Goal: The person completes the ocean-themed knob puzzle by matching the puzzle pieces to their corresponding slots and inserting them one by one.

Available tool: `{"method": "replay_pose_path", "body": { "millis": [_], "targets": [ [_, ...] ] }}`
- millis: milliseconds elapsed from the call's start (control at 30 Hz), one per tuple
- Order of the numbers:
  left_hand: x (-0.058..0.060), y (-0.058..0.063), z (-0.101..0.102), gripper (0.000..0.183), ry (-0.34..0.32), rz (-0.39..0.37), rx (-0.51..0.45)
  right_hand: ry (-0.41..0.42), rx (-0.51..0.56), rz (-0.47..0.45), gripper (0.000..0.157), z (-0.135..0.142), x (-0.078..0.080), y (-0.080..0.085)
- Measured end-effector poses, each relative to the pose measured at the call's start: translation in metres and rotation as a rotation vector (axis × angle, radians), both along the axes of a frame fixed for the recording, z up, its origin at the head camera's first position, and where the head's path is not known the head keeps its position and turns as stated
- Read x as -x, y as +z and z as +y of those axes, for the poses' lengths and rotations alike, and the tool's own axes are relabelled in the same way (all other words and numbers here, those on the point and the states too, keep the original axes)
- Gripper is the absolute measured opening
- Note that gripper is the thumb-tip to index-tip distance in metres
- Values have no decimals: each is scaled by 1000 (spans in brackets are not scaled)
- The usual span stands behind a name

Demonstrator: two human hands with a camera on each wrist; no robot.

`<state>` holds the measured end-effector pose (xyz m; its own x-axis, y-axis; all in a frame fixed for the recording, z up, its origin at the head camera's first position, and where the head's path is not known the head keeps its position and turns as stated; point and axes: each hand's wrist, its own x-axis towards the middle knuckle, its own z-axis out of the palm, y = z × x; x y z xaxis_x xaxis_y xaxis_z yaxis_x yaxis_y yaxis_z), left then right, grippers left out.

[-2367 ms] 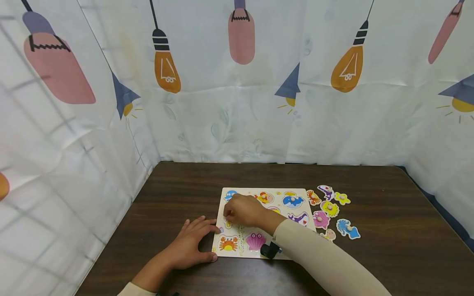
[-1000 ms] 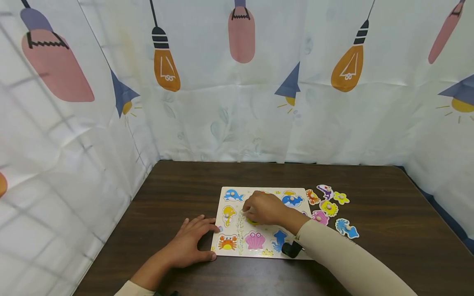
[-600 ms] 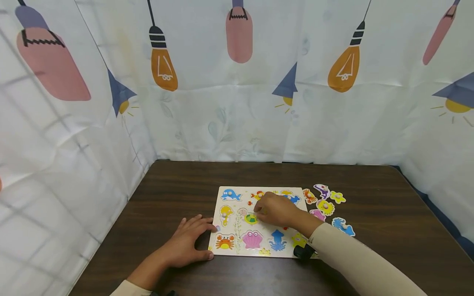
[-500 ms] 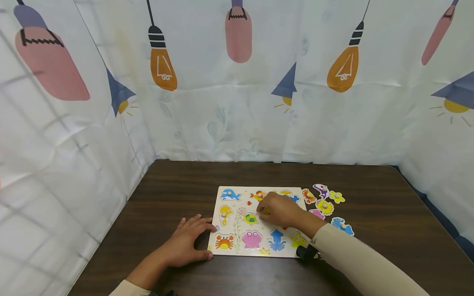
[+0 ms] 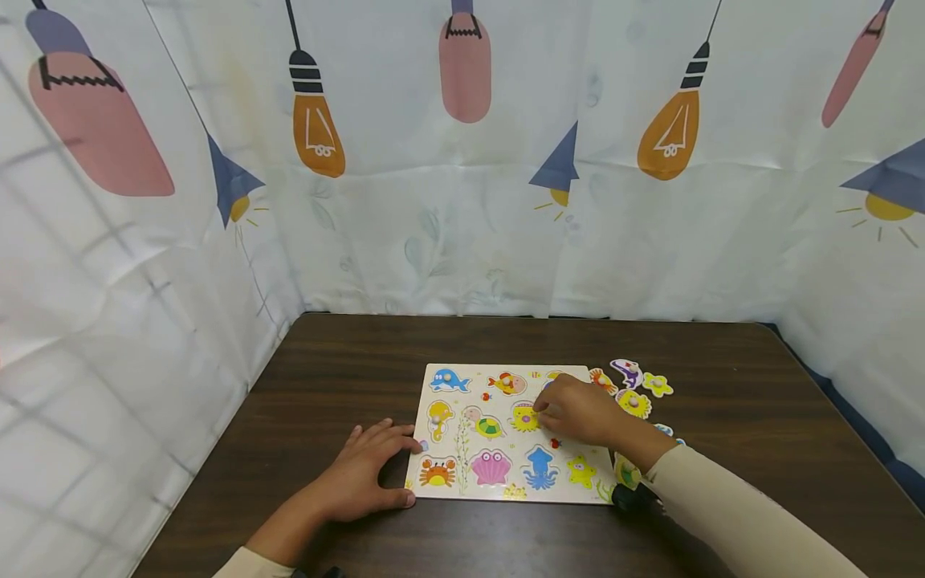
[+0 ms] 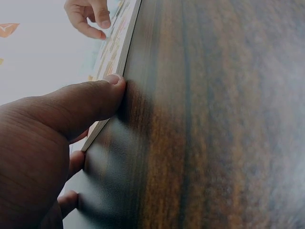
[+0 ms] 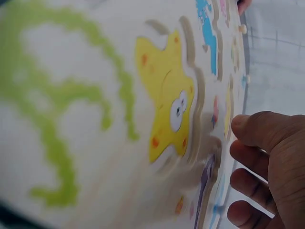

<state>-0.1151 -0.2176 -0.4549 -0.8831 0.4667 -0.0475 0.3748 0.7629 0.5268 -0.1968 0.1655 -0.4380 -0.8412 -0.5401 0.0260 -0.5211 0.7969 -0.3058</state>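
Note:
A wooden knob puzzle board (image 5: 462, 445) with sea-animal shapes lies on the table. My left hand (image 5: 368, 472) rests at its left edge, fingers spread, thumb against the near corner (image 6: 114, 78). My right hand (image 5: 578, 409) hovers over the right part, fingers loosely bent and nothing held, beside the yellow puffer-like picture (image 5: 523, 417). Knobbed pieces sit in the board: a seahorse (image 5: 438, 421), a blue whale (image 5: 448, 380) and a fish (image 5: 508, 384). A yellow starfish picture (image 7: 167, 100) shows in a bare recess. The right hand hides part of the upper right.
Loose pieces lie right of the board: an orange crab (image 5: 601, 380), a purple whale-like piece (image 5: 629, 372), a yellow starfish (image 5: 658, 384), a yellow puffer-like piece (image 5: 633, 404). A green piece (image 5: 627, 472) and a blue one (image 5: 665, 430) are partly behind the right arm.
My right hand has moved from above the seahorse rightward across the board, uncovering the seahorse with its knob, the turtle and the puffer-like picture. My left hand has stayed at the edge.

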Motion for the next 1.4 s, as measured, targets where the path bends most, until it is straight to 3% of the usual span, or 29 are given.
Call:
{"method": "replay_pose_path", "body": {
  "millis": [333,600,1000,1400],
  "targets": [
    [1,-1,0,57,-7,7,3,-13,14,11,10,26,-9,4],
    [0,1,0,56,-14,11,-5,-68,-13,-40,16,47,-18,4],
    [0,1,0,56,-20,18,-11,-28,5,56,15,81,-33,-1],
    [0,2,0,56,-12,-5,-13,-51,16,64,15,97,-48,5]
  ]
}}
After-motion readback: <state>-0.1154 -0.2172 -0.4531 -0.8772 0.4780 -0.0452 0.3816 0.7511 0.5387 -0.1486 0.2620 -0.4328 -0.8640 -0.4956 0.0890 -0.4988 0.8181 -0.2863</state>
